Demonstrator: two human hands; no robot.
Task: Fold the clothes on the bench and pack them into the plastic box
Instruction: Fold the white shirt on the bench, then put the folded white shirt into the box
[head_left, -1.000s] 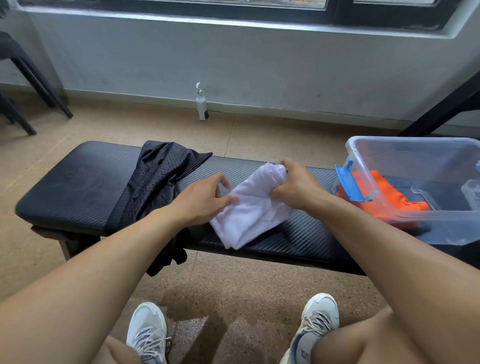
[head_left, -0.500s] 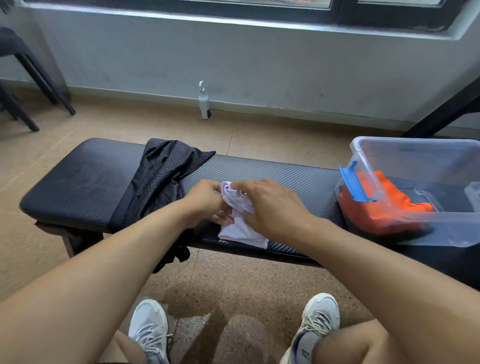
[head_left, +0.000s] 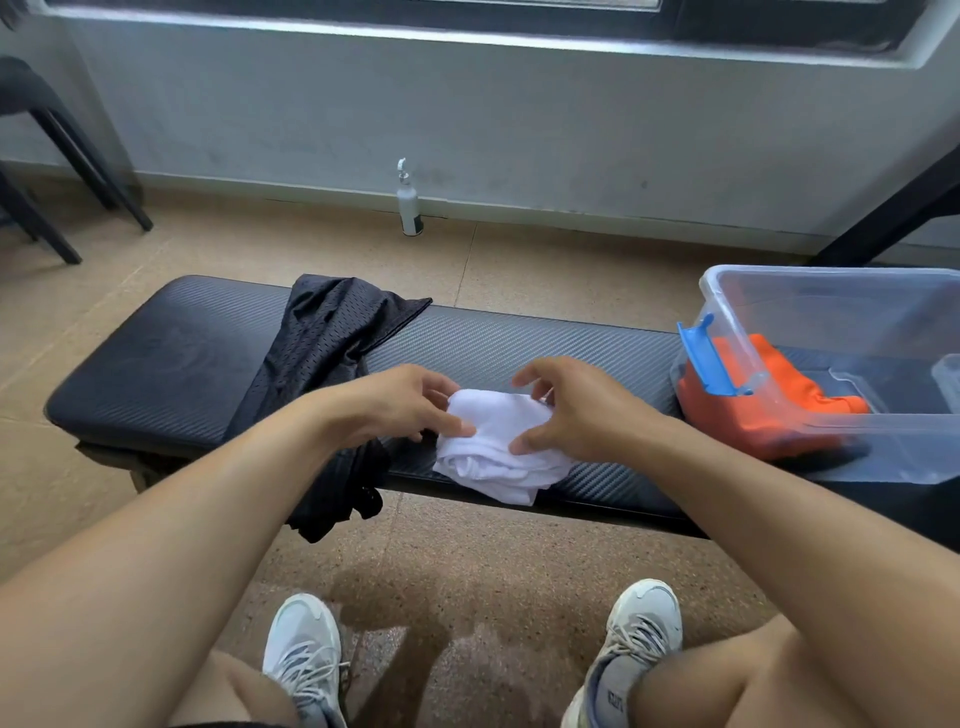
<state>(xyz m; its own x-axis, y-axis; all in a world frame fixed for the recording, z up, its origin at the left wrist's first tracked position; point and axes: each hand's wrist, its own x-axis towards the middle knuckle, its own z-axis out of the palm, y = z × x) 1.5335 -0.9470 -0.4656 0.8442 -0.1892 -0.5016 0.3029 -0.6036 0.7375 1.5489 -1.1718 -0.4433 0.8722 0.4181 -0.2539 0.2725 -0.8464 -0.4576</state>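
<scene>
A white garment (head_left: 488, 457) lies as a small folded bundle near the front edge of the black padded bench (head_left: 156, 364). My left hand (head_left: 405, 405) pinches the bundle's left edge between thumb and fingers. My right hand (head_left: 571, 415) cups over its right side, with the thumb on the near fold and curled fingers at the far edge. A black mesh garment (head_left: 322, 348) is draped unfolded over the bench to the left, hanging off the front. The clear plastic box (head_left: 831, 296) stands on the bench's right end and holds a folded orange garment (head_left: 769, 415).
The box has a blue latch (head_left: 706, 358) on its near left side. A small white bottle (head_left: 409, 202) stands on the floor by the wall. Black chair legs (head_left: 78, 171) are at far left, and a dark frame leg (head_left: 893, 208) at far right. My shoes (head_left: 306, 654) rest below the bench.
The white garment went from a long spread strip to a compact bundle. My right hand folded its far end toward me, and both hands now sit at the bundle's sides.
</scene>
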